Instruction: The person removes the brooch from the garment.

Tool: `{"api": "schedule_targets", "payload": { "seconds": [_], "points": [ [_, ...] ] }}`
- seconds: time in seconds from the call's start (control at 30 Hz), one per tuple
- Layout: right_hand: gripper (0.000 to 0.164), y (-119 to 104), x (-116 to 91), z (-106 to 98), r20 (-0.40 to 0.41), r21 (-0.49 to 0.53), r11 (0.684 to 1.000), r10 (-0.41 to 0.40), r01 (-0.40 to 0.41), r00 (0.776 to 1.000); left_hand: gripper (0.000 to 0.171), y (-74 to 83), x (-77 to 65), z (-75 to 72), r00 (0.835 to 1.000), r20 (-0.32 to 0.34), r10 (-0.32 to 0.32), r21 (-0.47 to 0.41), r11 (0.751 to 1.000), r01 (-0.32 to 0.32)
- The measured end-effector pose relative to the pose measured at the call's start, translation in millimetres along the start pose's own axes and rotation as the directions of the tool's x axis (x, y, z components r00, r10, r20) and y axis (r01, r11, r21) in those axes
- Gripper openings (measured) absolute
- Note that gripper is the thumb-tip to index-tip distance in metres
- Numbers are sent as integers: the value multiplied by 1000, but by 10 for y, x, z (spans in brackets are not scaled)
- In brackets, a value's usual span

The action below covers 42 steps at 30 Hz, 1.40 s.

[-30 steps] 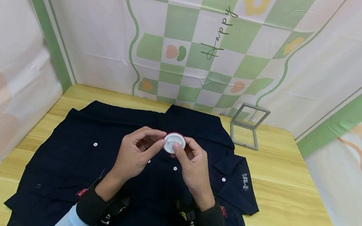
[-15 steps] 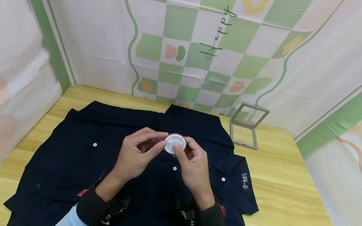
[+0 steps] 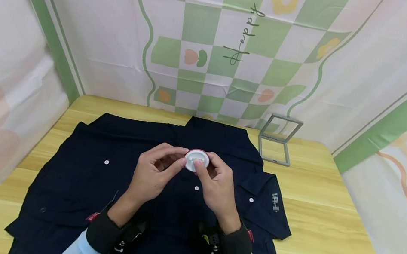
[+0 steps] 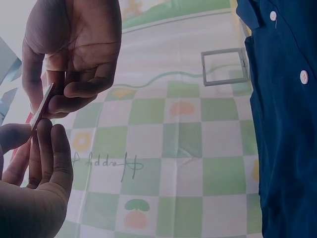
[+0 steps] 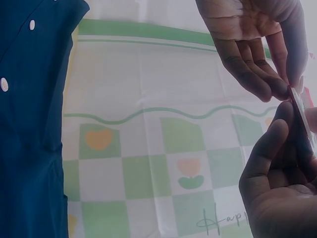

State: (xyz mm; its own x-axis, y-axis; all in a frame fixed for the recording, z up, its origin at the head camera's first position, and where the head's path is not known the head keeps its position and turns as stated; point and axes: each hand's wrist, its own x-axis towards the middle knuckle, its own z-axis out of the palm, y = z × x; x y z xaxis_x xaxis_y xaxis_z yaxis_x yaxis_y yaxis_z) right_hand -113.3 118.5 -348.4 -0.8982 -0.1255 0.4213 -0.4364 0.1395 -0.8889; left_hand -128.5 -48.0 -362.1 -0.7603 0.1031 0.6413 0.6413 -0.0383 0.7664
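Between both hands, above a dark navy shirt (image 3: 170, 139), is a round pin-back button badge (image 3: 193, 156). Its white back faces up toward the head view, and a red rim shows along the far edge. My left hand (image 3: 149, 176) pinches the badge's left edge between thumb and fingers. On the other side, my right hand (image 3: 220, 188) grips it, thumb laid on the back over the pin bar. Both wrist views catch the badge (image 4: 42, 106) nearly edge-on, so its front is hidden. The shirt lies spread out, with white buttons and small red tags.
A grey hinged frame (image 3: 279, 140) stands opened at the back right of the wooden table (image 3: 329, 231), beside the shirt collar. A printed cloth (image 3: 202, 27) with green checks hangs behind the table, and more cloth hangs at both sides.
Hands and badge stay almost where they were, the right thumb still on the badge's back. The head view has shifted very slightly.
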Motion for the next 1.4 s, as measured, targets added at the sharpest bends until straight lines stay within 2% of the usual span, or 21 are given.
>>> {"api": "schedule_targets", "payload": {
  "seconds": [0.67,0.93,1.4],
  "points": [
    [16,34,18,6,-25,-90,994,-61,58,998,20,-9,4,13,1000,2,-7,4,1000,7],
    [15,41,14,13,-42,-101,991,-97,92,994,20,4,4,17,1000,6,-19,13,1000,19],
    [14,45,3,28,-57,-108,988,-114,107,992,21,-12,-6,19,1000,6,-22,33,999,22]
  ]
}}
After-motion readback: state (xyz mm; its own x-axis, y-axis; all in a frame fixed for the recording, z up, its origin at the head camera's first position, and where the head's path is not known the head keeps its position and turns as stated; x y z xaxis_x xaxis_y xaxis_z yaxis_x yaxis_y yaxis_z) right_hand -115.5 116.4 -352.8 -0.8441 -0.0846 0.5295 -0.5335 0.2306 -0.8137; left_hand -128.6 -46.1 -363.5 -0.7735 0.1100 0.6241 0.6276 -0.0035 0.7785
